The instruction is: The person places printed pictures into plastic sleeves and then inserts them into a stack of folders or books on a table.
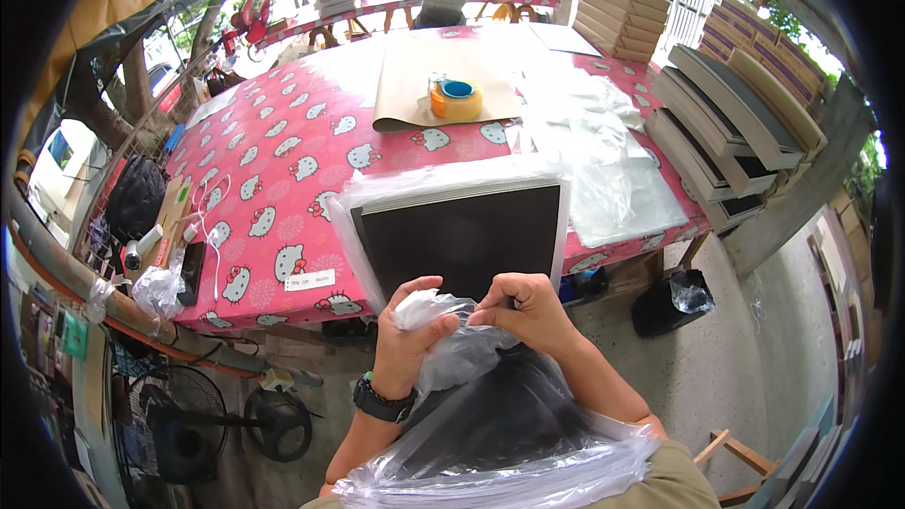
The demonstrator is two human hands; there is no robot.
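Note:
My left hand [407,335], with a black watch and a bracelet at the wrist, grips a bunched white clump of clear plastic [452,363]. My right hand [528,309] pinches a thin fold of the same plastic between thumb and fingertips. More of this sheeting hangs toward my lap over something dark. Just beyond both hands, a stack of flat panels [462,231] with a black face and pale edges rests at the table's near edge. Clear plastic wraps around its sides. Whether the plastic in my hands joins that wrapping, I cannot tell.
A pink patterned cloth covers the table [259,155]. On it lie brown paper [401,85], a tape roll [456,99] and flat clear plastic bags [613,179]. Stacked grey panels [712,123] stand at the right. A bin [671,306] and a fan [179,424] flank me; people work beyond.

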